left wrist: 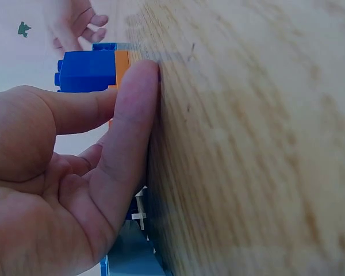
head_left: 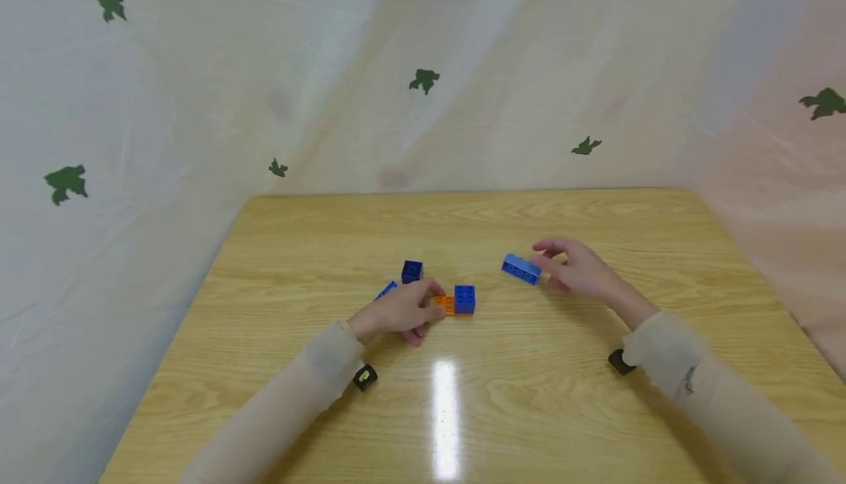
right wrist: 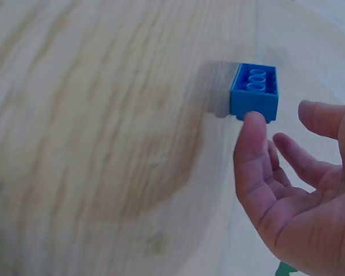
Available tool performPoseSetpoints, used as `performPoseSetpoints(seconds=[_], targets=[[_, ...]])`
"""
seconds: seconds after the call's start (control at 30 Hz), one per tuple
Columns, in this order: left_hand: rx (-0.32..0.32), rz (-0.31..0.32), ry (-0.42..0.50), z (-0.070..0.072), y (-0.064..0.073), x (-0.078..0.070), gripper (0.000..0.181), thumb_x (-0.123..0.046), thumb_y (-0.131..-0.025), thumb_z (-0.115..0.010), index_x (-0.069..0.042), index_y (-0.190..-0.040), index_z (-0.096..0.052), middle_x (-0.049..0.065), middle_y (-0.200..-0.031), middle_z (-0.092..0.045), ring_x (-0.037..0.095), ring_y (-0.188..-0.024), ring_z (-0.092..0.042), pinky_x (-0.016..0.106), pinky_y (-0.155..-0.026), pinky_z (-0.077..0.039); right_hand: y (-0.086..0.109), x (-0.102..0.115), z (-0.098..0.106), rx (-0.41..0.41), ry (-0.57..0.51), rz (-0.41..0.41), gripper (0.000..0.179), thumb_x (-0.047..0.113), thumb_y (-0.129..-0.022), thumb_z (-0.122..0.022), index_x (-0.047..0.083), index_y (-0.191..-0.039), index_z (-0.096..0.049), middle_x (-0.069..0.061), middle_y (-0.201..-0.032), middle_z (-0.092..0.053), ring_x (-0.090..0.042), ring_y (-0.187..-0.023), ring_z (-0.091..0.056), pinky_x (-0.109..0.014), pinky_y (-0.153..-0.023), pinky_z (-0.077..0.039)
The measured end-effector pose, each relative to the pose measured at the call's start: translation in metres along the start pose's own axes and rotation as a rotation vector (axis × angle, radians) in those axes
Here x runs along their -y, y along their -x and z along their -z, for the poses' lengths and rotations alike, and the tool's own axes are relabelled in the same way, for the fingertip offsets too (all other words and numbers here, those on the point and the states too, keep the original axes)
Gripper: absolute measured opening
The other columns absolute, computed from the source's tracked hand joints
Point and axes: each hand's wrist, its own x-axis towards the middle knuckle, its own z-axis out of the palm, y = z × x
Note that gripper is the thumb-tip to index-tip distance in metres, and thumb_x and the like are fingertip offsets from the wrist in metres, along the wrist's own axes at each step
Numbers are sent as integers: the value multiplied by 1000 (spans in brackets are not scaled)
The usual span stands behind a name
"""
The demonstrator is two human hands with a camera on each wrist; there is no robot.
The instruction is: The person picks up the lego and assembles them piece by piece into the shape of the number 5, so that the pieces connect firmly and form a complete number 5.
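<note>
While fingers [left wrist: 132,115] pinch orange brick [head_left: 446,305], blue brick [head_left: 465,299] atop

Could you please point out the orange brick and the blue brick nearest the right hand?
Orange brick [head_left: 447,304], head view: on its studded top.
Blue brick [head_left: 521,269], head view: on its hollow underside.

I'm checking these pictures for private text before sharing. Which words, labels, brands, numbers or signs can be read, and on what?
None can be read.
Right sleeve: a dark mark, perhaps writing, too small and blurred to read.
Orange brick and the blue brick on it: no lettering visible.
</note>
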Motion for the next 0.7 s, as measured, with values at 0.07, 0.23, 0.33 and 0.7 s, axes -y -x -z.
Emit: performPoseSetpoints(seconds=[0.07,0.23,0.33,0.7], targets=[[1,-1,4,0,1,-1,36,-19,-105,-58,-7,-138,-49,12,-77,-60,22,-59,-61,36,-57,-61,0,-4,1,39,-13,-43,55,36,-104,-59,-1,-144,-49,-21,-123,-54,-26,-78,-65,-35,-60,-57],[0,2,8,1,0,-1,36,-20,-105,-58,-8,-138,-49,11,-77,-59,21,-59,-61,36,-58,-61,1,-6,2,104,-65,-93,62,41,-104,-58,-1,-148,-44,-24,-128,-50,-27,-84,-64,-37,-65,-59],[-2,6,8,1,1,-1,36,-20,-106,-58,-8,-138,-49,11,-76,-59,21,-59,-60,36,-58,-61,0,-6,1,115,-73,-107,63,43,-104,-58,0,-148,-44,-24,-129,-51,-27,-84,-64,-38,-67,-60],[-7,7,-3,-1,1,0,35,-20,-106,-57,-8,-138,-48,11,-76,-59,20,-60,-59,36,-57,-60,-8,-12,-2,160,-64,-167,65,47,-103,-57,-1,-146,-48,-16,-112,-58,-23,-75,-59,-35,-63,-57]])
